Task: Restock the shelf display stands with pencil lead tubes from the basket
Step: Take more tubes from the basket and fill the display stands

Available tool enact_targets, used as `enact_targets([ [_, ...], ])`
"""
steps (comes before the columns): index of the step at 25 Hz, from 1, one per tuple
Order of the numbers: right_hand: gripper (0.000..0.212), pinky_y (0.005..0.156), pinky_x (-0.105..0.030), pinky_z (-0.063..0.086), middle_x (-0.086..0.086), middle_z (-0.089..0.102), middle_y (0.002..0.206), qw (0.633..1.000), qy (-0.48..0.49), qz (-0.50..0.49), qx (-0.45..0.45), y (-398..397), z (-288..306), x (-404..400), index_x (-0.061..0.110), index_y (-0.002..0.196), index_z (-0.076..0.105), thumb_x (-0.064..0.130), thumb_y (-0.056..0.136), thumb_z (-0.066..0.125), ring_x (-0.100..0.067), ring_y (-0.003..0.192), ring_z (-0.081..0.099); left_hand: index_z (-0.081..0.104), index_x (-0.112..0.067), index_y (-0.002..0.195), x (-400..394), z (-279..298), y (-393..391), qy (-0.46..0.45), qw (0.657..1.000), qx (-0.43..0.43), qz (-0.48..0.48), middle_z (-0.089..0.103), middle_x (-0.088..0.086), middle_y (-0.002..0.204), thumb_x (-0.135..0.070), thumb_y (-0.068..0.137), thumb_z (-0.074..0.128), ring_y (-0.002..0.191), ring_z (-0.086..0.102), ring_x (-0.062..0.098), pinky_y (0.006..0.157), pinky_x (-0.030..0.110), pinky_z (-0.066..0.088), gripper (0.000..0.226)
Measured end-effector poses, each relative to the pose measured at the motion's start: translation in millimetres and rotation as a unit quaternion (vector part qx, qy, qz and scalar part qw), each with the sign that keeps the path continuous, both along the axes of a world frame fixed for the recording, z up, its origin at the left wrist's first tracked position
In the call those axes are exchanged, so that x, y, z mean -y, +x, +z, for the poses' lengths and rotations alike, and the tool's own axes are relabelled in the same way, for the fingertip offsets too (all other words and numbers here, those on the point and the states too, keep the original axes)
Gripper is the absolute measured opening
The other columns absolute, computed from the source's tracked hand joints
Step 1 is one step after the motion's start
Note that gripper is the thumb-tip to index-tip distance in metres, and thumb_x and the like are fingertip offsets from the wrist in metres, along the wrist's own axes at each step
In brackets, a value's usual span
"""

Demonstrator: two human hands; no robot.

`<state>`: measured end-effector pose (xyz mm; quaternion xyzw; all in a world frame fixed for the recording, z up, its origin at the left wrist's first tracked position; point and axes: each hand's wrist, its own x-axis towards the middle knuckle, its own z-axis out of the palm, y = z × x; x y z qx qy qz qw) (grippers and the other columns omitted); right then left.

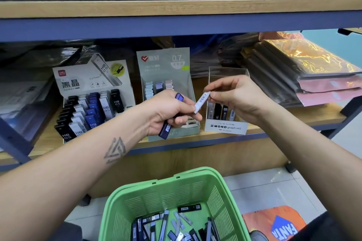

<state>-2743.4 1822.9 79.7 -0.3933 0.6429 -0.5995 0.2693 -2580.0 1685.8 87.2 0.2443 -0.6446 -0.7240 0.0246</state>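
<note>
White plastic, barcode side up: a slim lead tube [201, 102] is pinched at its upper end by the fingers [214, 95] of our right hand [238, 97], while the left hand [168, 111] steadies its lower end with thumb and forefinger. The left hand's other fingers are curled round a dark blue tube [170, 118] held in the palm. Both tubes hang just in front of the clear MONO stand [227, 126], which holds only a few tubes, so we judge the white one bound there. The HB stand [92, 111] looks nearly full; the green 0.7 stand [168, 92] has empty front slots. The green basket [219, 188] below holds many tubes, so plenty remains.
</note>
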Motion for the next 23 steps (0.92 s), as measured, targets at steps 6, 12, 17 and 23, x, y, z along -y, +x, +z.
enact_targets([
  [6, 0.017, 0.084, -0.040, 0.061, -0.020, 0.076, 0.093, 1.000, 0.011, 0.001, 0.008, -1, -1, 0, 0.002, 0.103, 0.072, -0.004, 0.088, 0.070, -0.026, 0.084, 0.073, 0.065, 0.010, 0.108, -4, -7, -4, -0.079, 0.997, -0.002, 0.024, 0.074, 0.025, 0.093, 0.004, 0.093, 0.062, 0.037, 0.042, 0.009, 0.033, 0.015, 0.032, 0.017],
  [12, 0.018, 0.067, -0.027, 0.060, -0.017, 0.076, 0.087, 0.999, 0.015, -0.052, 0.006, -8, 2, -2, -0.002, 0.104, 0.070, -0.002, 0.086, 0.074, -0.023, 0.077, 0.075, 0.067, 0.005, 0.106, -13, -7, -18, -0.108, 0.993, -0.020, 0.044, 0.076, 0.020, 0.090, 0.000, 0.094, 0.063, 0.040, 0.041, 0.011, 0.036, 0.016, 0.034, 0.013],
  [17, 0.014, 0.074, -0.033, 0.062, -0.013, 0.075, 0.089, 0.987, -0.002, -0.142, -0.070, -23, 4, -1, 0.005, 0.100, 0.072, 0.001, 0.086, 0.075, -0.023, 0.081, 0.076, 0.060, 0.005, 0.104, -14, -9, -33, -0.130, 0.988, -0.015, 0.086, 0.074, 0.022, 0.081, -0.005, 0.101, 0.051, 0.040, 0.051, 0.016, 0.036, 0.021, 0.038, 0.014],
  [23, 0.016, 0.079, -0.034, 0.061, -0.001, 0.072, 0.090, 0.943, 0.018, -0.217, -0.253, -50, 11, 9, 0.014, 0.101, 0.073, 0.011, 0.086, 0.078, -0.014, 0.085, 0.070, 0.059, 0.003, 0.105, -13, -13, -46, -0.154, 0.983, 0.011, 0.101, 0.062, 0.011, 0.056, -0.010, 0.101, 0.048, 0.034, 0.035, 0.013, 0.034, 0.016, 0.023, 0.018],
])
